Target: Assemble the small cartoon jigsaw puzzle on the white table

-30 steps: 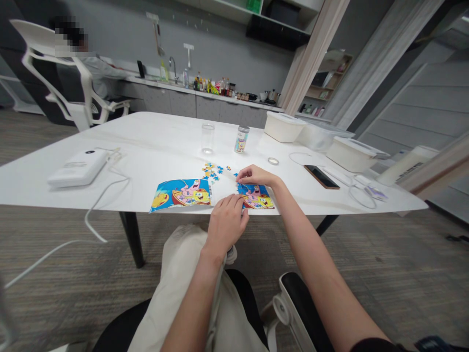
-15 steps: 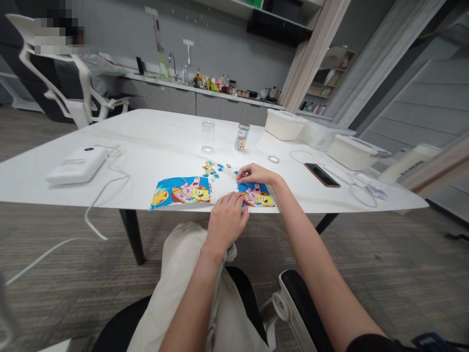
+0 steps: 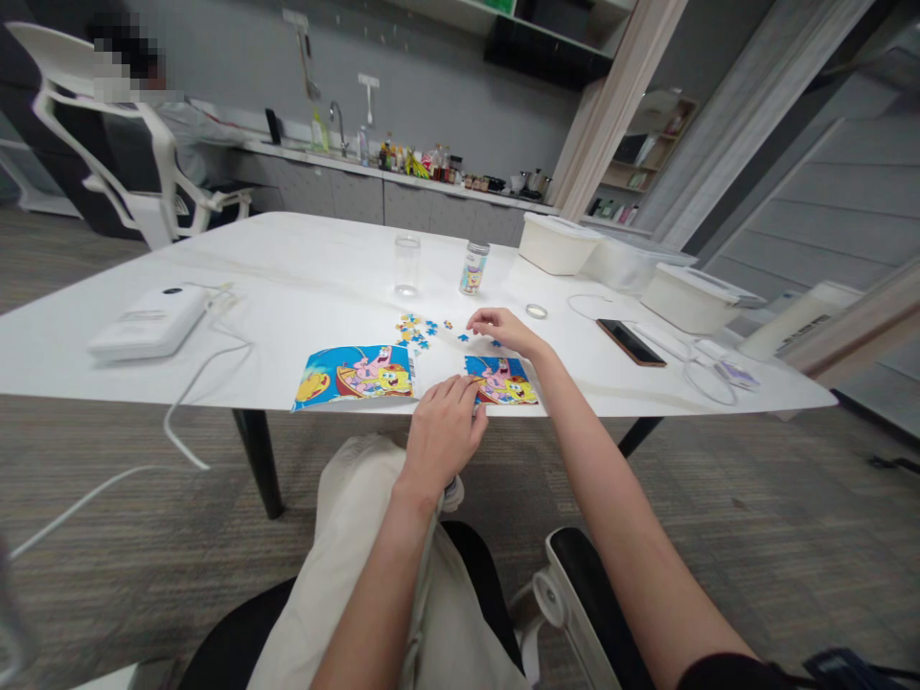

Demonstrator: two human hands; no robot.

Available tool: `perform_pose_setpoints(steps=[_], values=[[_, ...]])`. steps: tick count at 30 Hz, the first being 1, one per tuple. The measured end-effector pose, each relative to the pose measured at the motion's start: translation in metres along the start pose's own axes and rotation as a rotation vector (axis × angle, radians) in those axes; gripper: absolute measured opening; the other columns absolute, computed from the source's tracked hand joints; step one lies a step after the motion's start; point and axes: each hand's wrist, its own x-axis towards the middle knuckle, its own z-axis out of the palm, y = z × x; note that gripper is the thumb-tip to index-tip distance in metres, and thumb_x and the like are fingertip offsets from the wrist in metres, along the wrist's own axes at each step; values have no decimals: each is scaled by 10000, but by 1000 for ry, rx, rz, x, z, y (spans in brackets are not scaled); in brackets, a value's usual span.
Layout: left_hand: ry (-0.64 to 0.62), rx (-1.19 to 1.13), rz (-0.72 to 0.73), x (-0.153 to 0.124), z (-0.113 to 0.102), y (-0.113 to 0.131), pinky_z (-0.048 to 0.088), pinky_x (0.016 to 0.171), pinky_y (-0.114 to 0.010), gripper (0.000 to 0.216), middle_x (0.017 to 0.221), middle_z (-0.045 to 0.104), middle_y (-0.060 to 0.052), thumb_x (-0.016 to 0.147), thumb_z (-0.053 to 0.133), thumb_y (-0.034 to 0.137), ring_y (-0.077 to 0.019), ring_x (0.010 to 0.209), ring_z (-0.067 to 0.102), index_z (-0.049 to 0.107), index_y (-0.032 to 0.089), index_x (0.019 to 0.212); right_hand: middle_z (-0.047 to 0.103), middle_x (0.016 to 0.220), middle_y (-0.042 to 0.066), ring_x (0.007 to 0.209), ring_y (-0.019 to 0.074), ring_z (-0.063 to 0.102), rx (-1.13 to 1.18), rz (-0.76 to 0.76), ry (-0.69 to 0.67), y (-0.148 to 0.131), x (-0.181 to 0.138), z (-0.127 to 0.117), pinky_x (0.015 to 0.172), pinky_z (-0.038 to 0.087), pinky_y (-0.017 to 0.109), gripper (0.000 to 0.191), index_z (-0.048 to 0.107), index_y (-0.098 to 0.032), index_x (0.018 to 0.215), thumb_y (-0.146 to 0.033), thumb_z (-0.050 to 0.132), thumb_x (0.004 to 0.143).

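My left hand (image 3: 447, 422) lies at the table's front edge, fingers stretched out together and tips against the left side of a partly built jigsaw puzzle (image 3: 507, 381). The puzzle shows a yellow and a pink cartoon figure on blue. Above its top edge hovers my right hand (image 3: 503, 331), fingers loosely bent and apart, with no piece visible in them. Blue puzzle pieces (image 3: 464, 337) lie just under its fingertips. A heap of loose puzzle pieces (image 3: 411, 331) sits to the left. Left of my left hand is a picture sheet (image 3: 359, 374) with the same cartoon scene, slightly curled.
Behind the pieces stand a clear jar (image 3: 406, 265) and a printed can (image 3: 473, 268); a ring-shaped lid (image 3: 536, 311) lies nearby. On the right are a phone (image 3: 631, 342) and storage boxes (image 3: 557, 243). A white device (image 3: 150, 324) with cables is left. A person sits beyond the table.
My right hand has lifted off the puzzle's top edge and moved slightly away from me, uncovering the puzzle's upper part and some loose blue pieces. My left hand has stayed in place.
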Motion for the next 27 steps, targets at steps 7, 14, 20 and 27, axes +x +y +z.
perform_pose_setpoints(steps=[7,14,20,27], values=[[5,8,-2,0,0,-1,459,1001,-379,268,1246,657,-81,925,501,210,-212,1152,593,609,172,1168,701,808,45,748,152,599,-146,143,306,18,7,-6,751,448,281,194,698,-146,822,-176,514,770],[-2,15,-12,-1,1,0,461,996,-379,278,1241,656,-79,924,506,215,-212,1141,594,598,164,1182,725,850,62,747,144,596,-207,168,188,18,3,-3,738,450,259,224,727,-133,888,-165,529,790],[13,17,-14,0,1,0,479,975,-395,262,1216,659,-94,917,509,211,-227,1108,610,609,161,1153,725,923,65,782,149,587,-316,178,115,16,2,-1,793,452,261,206,751,-154,888,-168,565,800],[11,18,-28,-1,1,-1,474,978,-389,280,1229,651,-98,918,507,215,-230,1106,607,584,156,1180,712,818,62,769,175,607,-376,290,215,25,1,-7,730,462,266,229,728,-172,818,-88,545,709]])
